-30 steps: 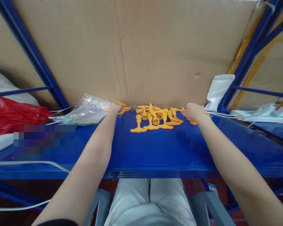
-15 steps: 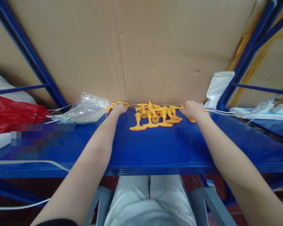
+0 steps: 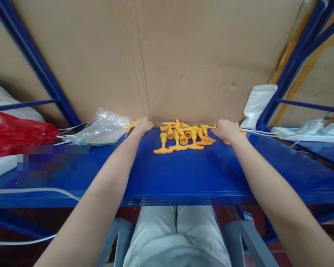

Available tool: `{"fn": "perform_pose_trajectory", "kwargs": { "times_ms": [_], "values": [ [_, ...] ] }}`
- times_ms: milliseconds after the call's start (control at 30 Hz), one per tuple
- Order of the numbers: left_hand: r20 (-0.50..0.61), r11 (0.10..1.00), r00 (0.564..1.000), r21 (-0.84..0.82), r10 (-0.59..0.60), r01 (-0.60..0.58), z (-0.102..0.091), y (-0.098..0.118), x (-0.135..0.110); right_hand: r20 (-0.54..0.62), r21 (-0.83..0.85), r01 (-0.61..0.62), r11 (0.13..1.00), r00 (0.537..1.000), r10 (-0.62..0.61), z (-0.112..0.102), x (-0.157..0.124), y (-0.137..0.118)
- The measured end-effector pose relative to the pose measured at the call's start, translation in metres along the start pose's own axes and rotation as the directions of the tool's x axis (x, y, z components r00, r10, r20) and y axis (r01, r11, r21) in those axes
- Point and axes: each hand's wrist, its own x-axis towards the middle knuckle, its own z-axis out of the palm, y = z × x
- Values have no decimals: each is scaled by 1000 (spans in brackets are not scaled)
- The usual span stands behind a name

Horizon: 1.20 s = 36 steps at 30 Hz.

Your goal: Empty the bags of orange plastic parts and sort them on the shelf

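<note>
i am sitting at a blue painted metal shelf (image 3: 180,174) with both bare arms stretching out to its far edge, where a tall sheet of brown cardboard (image 3: 200,66) is standing as a backing. between my hands, a loose heap of orange-yellow plastic t-shaped handles (image 3: 179,128) is lying against the foot of that sheet, probably because the backing is helping stop them from slipping off behind. three front handles (image 3: 178,147) are pointing their crossbars toward me and their stems away, while others are tilting over one another, some showing round open ends; they are looking tipped out more than arranged. my left hand (image 3: 145,125) is resting over a smaller orange-yellow cluster (image 3: 130,127) left of the heap; my fingers are hiding what is under them, so i cannot tell whether they are gripping a piece. my right hand (image 3: 226,129) is curling knuckles-up at the heap's right side, with orange-yellow bits (image 3: 226,141) peeking out below, and i cannot tell whether it is clenching one or only covering them. a crinkled clear plastic bag (image 3: 108,128) is lying just beside the left cluster, and a white soft-looking packet (image 3: 257,105) is leaning upright beyond my right hand, seemingly using the frame's blue upright (image 3: 288,72) for support.
</note>
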Motion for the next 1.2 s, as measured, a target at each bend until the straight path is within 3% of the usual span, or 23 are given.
{"fn": "perform_pose_trajectory", "kwargs": {
  "times_ms": [167,300,433,567,667,767,833,933,1033,1133,1200],
  "values": [
    [148,996,989,-78,-22,33,-11,27,-14,-6,3,25,1000,1000,-25,3,-1,-4],
    [350,973,914,-27,-206,229,-18,43,-34,-43,4,69,998,997,-69,2,-5,-10],
    [433,976,876,68,-214,205,-13,47,-64,-57,13,93,996,994,-92,3,-7,-14],
    [402,990,906,100,-131,99,-3,39,-81,-56,12,118,993,992,-117,6,-6,-16],
    [342,996,939,90,-32,2,-3,29,-81,-48,0,126,992,991,-125,7,-5,-17],
    [256,997,966,73,-19,0,-10,21,-75,-62,5,154,988,986,-154,10,-2,-17],
    [196,989,981,146,-4,-25,-16,19,-73,-92,21,194,981,977,-191,14,2,-16],
    [145,912,982,376,118,-165,-23,22,-74,-163,87,324,942,937,-308,22,9,-14],
    [196,792,926,479,323,-378,-22,30,-82,-276,189,526,829,839,-470,33,14,-16],
    [273,679,797,420,538,-602,-13,39,-94,-390,255,668,699,733,-558,42,13,-22],
    [326,598,699,364,636,-714,-6,45,-102,-423,294,719,630,689,-589,45,11,-27]
  ]
}}
